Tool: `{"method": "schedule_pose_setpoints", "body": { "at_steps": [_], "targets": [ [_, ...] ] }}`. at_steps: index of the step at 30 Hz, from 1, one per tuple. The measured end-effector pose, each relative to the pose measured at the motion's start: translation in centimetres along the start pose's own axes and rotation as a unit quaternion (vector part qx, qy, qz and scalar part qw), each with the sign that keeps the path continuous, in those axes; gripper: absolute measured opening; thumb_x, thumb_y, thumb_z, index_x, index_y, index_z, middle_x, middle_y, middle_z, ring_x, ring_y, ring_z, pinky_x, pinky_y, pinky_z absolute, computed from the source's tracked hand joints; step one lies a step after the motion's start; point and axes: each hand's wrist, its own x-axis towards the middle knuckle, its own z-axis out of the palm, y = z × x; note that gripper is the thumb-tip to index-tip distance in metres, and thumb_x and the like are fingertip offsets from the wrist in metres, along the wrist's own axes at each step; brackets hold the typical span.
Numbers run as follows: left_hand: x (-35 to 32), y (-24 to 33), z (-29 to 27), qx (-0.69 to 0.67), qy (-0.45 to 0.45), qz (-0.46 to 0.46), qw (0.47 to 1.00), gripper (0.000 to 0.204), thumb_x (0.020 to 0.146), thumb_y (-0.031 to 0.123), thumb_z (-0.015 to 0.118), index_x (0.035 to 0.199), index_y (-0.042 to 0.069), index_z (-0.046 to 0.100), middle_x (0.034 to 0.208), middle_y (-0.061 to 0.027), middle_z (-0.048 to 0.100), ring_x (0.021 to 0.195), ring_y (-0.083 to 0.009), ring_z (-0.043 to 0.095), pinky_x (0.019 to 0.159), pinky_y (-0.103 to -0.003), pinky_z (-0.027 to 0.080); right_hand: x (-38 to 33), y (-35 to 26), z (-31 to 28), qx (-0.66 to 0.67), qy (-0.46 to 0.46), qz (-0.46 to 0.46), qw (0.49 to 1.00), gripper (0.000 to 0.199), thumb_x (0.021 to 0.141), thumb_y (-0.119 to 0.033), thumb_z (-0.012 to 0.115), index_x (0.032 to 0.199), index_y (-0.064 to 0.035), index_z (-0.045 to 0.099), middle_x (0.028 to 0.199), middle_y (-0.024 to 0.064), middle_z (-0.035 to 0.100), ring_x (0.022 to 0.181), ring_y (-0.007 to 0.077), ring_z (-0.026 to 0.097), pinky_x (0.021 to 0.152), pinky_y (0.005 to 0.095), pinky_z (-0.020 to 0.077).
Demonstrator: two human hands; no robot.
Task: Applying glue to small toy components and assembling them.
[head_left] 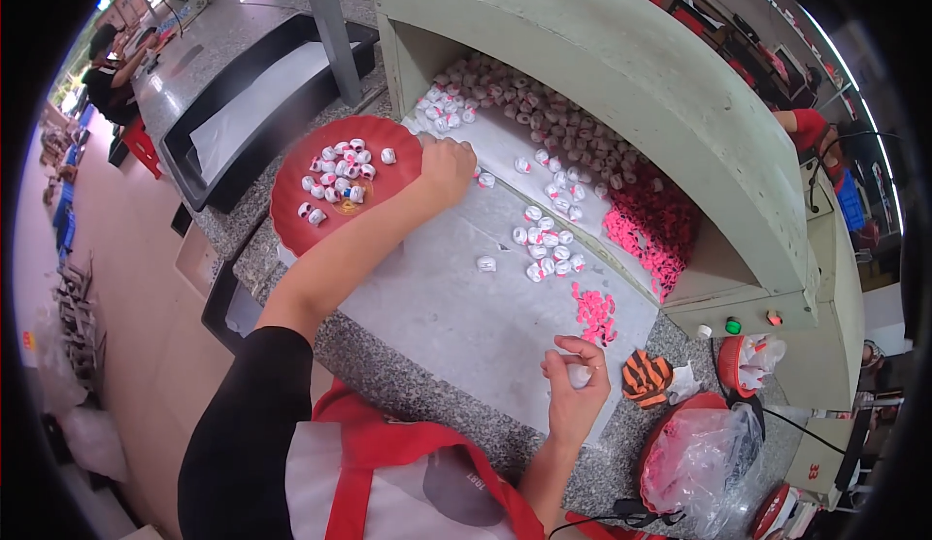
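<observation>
Bench [408, 365]: speckled granite top w/ pale sheet [456, 297] laid over centre.
On sheet: loose white caps [549, 249] in small cluster, single cap [486, 264] apart to left; pink bits [594, 312] in small heap near front edge; bigger cap pile [544, 113] and pink heap [655, 225] further back, under green hood [621, 65].
On bare granite, right: striped cloth [646, 377], red tub w/ plastic bag [699, 453].
Left edge: red plate [296, 215] holding caps.

I see a round red plate [291, 212] tilted at the bench edge — white caps [340, 166] heaped on it — and one small white cap [580, 374] pinched upright.
</observation>
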Motion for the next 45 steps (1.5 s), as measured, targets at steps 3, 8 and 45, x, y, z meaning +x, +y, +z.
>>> {"method": "schedule_pose_setpoints", "body": {
  "at_steps": [3, 8, 45],
  "targets": [
    [0.3, 0.2, 0.7, -0.077, 0.088, -0.027, 0.993, 0.014, 0.070, 0.007, 0.052, 0.082, 0.002, 0.058, 0.085, -0.0140, 0.056, 0.075, -0.0273, 0.059, 0.063, -0.036, 0.047, -0.1, -0.2, -0.9, -0.015, 0.000, 0.043, 0.999, 0.021, 0.071, 0.005, 0.061, 0.089, -0.0014, 0.053, 0.086, 0.0068, 0.057, 0.066, 0.0095, 0.055, 0.059, 0.0206, 0.0461],
    [-3.6, 2.5, -3.1, -0.277, 0.113, 0.062, 0.952, 0.023, 0.072, 0.001, 0.054, 0.094, 0.002, 0.058, 0.088, -0.0129, 0.056, 0.075, -0.0272, 0.059, 0.062, -0.034, 0.050, 0.0, -0.5, -2.3, -0.032, 0.042, -0.023, 0.998, 0.034, 0.071, 0.008, 0.057, 0.100, -0.0033, 0.044, 0.084, 0.0058, 0.051, 0.076, 0.0118, 0.054, 0.065, 0.0227, 0.0457],
    [-16.4, 8.1, -12.0, -0.862, -0.041, 0.099, 0.496, 0.031, 0.076, -0.013, 0.053, 0.105, -0.007, 0.050, 0.106, -0.0150, 0.049, 0.099, -0.0227, 0.054, 0.084, -0.031, 0.047, -3.8, -5.5, -1.5, -0.112, 0.117, -0.266, 0.950, 0.028, 0.066, -0.009, 0.064, 0.090, 0.0014, 0.055, 0.076, 0.0138, 0.061, 0.062, 0.0201, 0.061, 0.058, 0.0273, 0.0485]
  ]
}}
